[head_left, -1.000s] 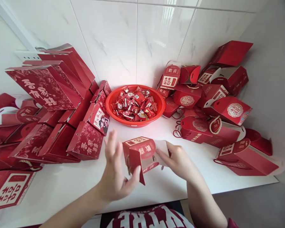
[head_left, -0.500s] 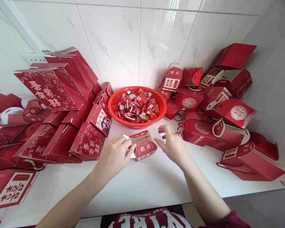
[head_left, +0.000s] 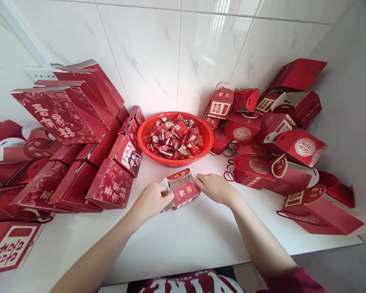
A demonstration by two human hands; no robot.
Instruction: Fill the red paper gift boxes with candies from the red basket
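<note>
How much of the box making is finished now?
Lots looks done: folded red boxes are piled on the right, and red cartons stand on the left. In hand is one small box, held between the left hand and right hand. Its top is open, so closing it seems left. Wrapped sweets sit in the basket, perhaps for packing.
</note>
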